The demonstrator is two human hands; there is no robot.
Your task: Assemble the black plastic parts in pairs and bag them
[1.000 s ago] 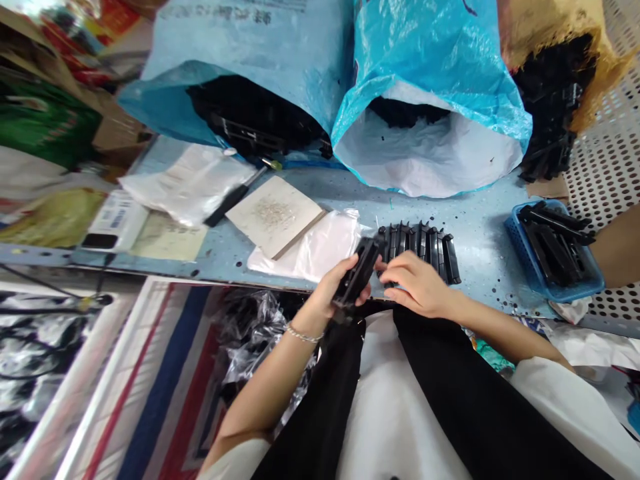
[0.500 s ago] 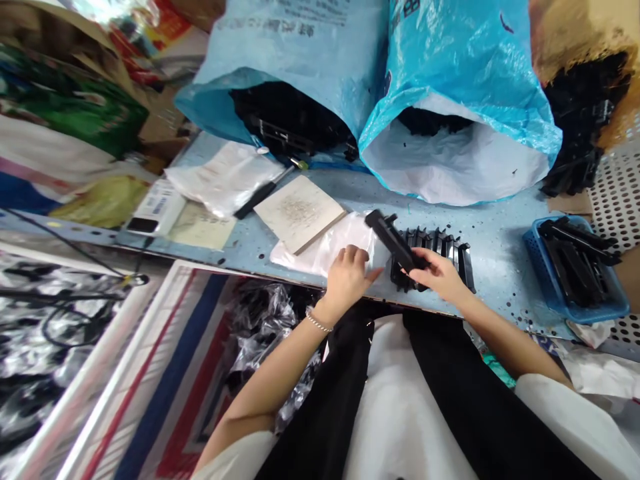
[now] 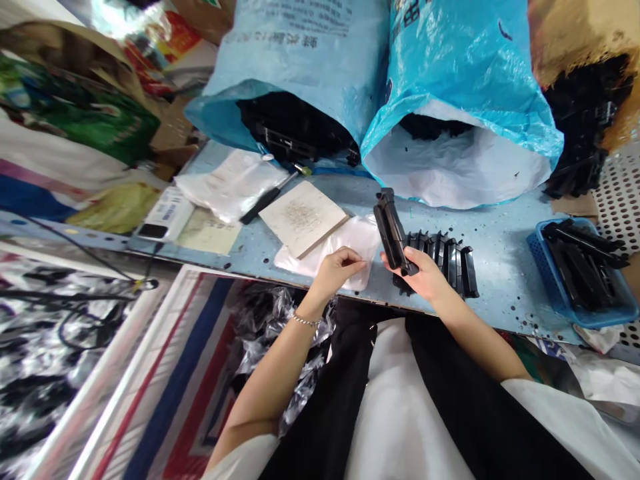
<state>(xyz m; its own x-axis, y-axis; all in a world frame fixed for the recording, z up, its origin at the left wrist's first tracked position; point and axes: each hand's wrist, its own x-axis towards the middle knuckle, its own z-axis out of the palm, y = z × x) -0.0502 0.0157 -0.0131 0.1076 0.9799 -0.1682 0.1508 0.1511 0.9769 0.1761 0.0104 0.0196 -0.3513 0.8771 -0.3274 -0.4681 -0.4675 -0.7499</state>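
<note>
Both hands [image 3: 336, 272] [image 3: 424, 275] reach forward, left pinched over white plastic [image 3: 361, 233], right holding a tilted black part [image 3: 391, 230].

The black part [image 3: 393, 230], in the left hand [image 3: 340, 270] one second earlier, is now in the right hand [image 3: 425, 273]. Since half a second earlier, the part has rotated from a diagonal to a steeper angle, exposing its grooved side. The left hand's spread fingers have closed to a pinch above the plastic bags [image 3: 359, 239].

Left fingers [image 3: 346, 257] pinched together; right fingers [image 3: 419, 259] curled, gripping.
</note>
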